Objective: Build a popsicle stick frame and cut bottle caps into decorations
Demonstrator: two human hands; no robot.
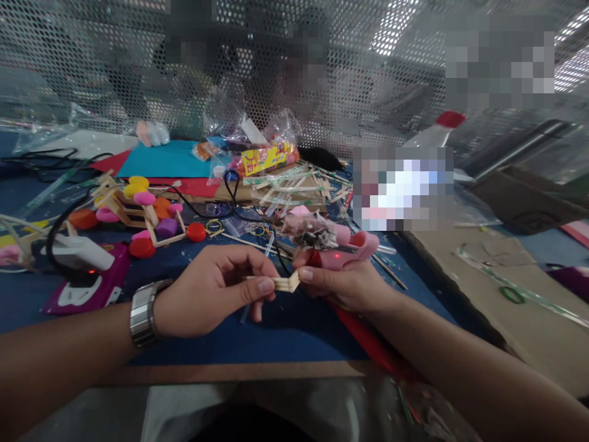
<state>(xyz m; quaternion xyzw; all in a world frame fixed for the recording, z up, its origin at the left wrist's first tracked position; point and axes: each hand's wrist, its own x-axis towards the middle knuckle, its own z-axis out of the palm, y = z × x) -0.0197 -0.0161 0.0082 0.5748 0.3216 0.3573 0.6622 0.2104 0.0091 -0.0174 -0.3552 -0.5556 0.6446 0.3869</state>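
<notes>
Head view, pinched sticks (286, 284), table edge (239, 372) nearby

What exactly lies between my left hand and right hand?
The head view shows small, pale wooden sticks, held by the left hand and the right hand.

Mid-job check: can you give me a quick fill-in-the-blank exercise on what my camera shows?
The silver watch is worn on the person's ____ wrist.
The left hand and right hand both touch a small piece whose sticks are made of ____.
Behind them, the bright blue sheet lies partly over a ____ sheet.

Missing words: left; wood; red.
</notes>
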